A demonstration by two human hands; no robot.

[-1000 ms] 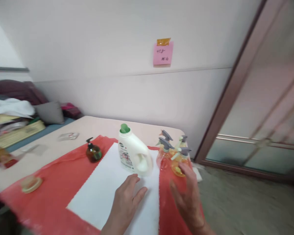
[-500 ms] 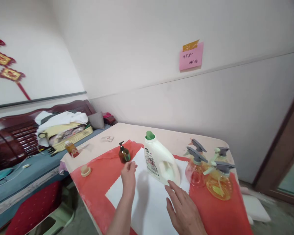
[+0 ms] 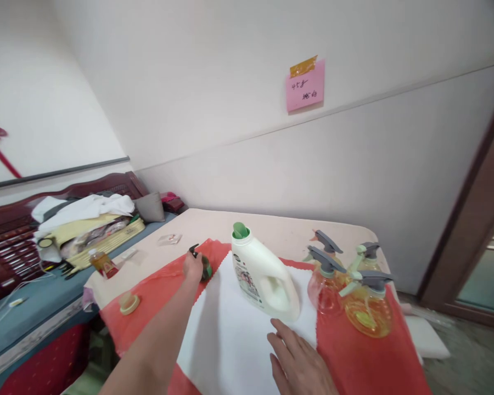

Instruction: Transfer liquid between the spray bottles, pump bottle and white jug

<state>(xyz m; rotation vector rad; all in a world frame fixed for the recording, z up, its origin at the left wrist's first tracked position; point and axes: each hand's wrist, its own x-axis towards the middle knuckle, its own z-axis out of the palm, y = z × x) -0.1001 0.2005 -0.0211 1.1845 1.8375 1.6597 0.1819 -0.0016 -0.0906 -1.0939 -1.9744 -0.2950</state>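
My left hand (image 3: 192,267) is closed around the left side of a dark brown pump bottle (image 3: 206,269) with a black pump head, and it covers part of the bottle. The bottle stands on red cloth at the paper's left edge. My right hand (image 3: 298,356), its fingers spread, hovers low over the white sheet and holds nothing. Just beyond it stands a pale green detergent jug (image 3: 253,280), upright and uncapped, with a green spout showing at its mouth. To the left, a pale round cap (image 3: 129,302) lies on the red cloth.
Several spray bottles, among them a yellow one (image 3: 368,312) and a pink one (image 3: 325,291), stand at the table's right. A bottle of amber liquid (image 3: 102,264) sits at the left edge. Beyond are a bench (image 3: 8,296) piled with clothes and a red-covered stool (image 3: 45,362).
My left hand has reached forward and left and closed on the pump bottle. My right hand stays open near the jug. The view has turned slightly right.
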